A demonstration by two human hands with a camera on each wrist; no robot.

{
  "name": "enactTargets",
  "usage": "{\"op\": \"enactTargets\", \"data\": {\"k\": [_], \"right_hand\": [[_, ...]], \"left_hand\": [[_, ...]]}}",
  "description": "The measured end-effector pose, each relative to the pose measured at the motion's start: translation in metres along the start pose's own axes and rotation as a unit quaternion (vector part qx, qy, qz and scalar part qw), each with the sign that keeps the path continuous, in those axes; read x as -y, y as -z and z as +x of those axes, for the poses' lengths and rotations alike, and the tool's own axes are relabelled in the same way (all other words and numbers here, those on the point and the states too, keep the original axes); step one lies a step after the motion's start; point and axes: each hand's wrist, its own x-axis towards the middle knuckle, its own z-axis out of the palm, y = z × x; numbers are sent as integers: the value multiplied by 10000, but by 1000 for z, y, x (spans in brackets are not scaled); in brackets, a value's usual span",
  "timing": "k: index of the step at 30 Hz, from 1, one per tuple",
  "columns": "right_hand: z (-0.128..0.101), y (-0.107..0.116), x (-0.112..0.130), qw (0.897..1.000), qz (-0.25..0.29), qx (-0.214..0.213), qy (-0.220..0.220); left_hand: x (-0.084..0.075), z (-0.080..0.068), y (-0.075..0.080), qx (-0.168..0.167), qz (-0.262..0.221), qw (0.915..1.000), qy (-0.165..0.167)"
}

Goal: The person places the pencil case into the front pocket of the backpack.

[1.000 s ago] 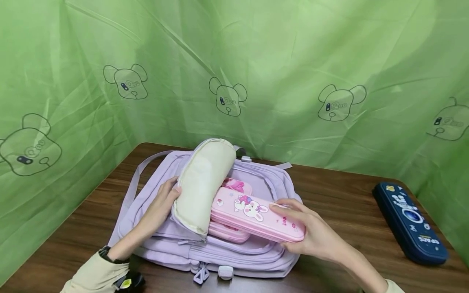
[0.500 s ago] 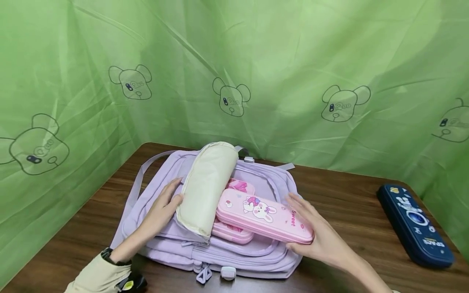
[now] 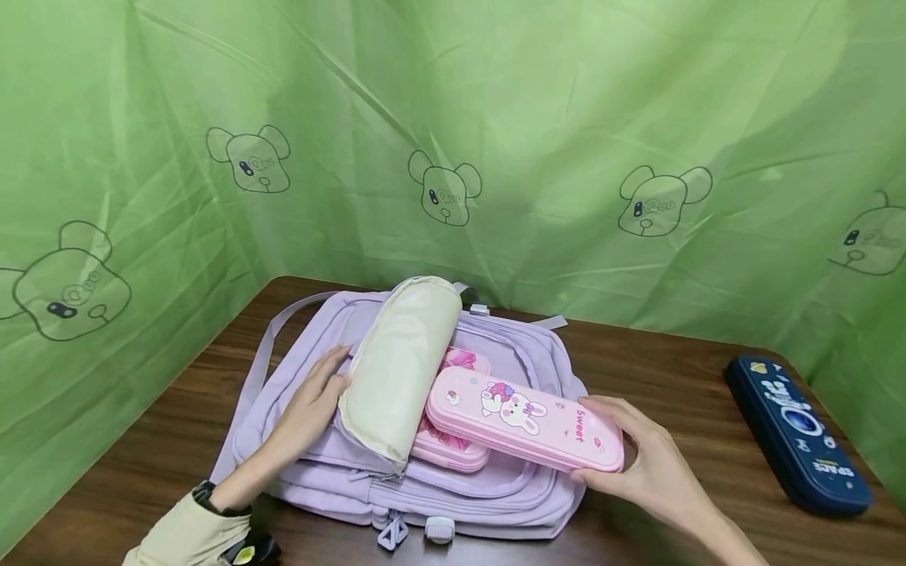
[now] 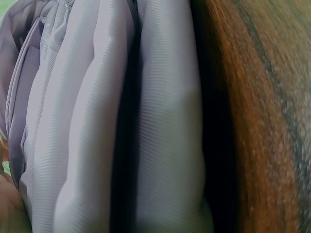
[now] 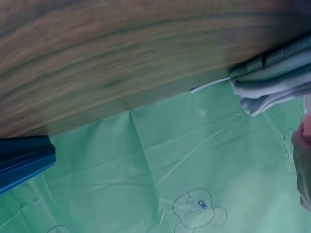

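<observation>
A lavender backpack (image 3: 322,479) lies flat, its front pocket flap (image 3: 403,358) folded back with a cream lining showing. My left hand (image 3: 306,413) rests on the bag beside the flap, thumb at the flap's edge. My right hand (image 3: 640,460) pinches the right end of a pink pencil case (image 3: 520,417) printed with a bunny and "Sweet". This case slants over another pink pencil case (image 3: 453,452), which is partly hidden under it and the flap. In the left wrist view, the backpack (image 4: 167,121) fills the middle, with part of my left hand (image 4: 12,208) at the edge.
A navy pencil case (image 3: 796,432) with a space print lies on the dark wood table (image 3: 658,369) at the right. A green cloth (image 3: 545,102) hangs behind and on both sides. A strap (image 3: 265,338) loops out at the bag's left.
The bunny pencil case has slid right, farther out from the flap. My right hand spread its fingers, then pinched the case's end. My left fingers have come off the flap, which sits slightly lower.
</observation>
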Motion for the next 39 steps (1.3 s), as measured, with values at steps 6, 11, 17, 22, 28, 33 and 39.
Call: {"op": "enactTargets", "data": {"k": [6, 11, 17, 22, 28, 33, 39], "right_hand": [[-3, 6, 3, 9997, -173, 76, -131], [-1, 11, 5, 9996, -203, 166, -86], [1, 18, 6, 9994, -10, 149, -298], [1, 19, 11, 9955, 217, -308, -865], [9, 14, 16, 9928, 277, -661, -957], [13, 10, 22, 9943, -111, -806, -691], [14, 6, 27, 9956, -321, -879, -107]], "left_hand": [[2, 1, 0, 15, 37, 10000, -30], [1, 1, 2, 158, -23, 9998, 97], [-2, 0, 6, 288, -131, 9995, 78], [-2, 1, 6, 305, -141, 9994, 79], [1, 2, 5, 309, -208, 9990, 248], [0, 4, 5, 384, -426, 9979, 302], [-4, 2, 5, 487, -682, 9953, 482]]}}
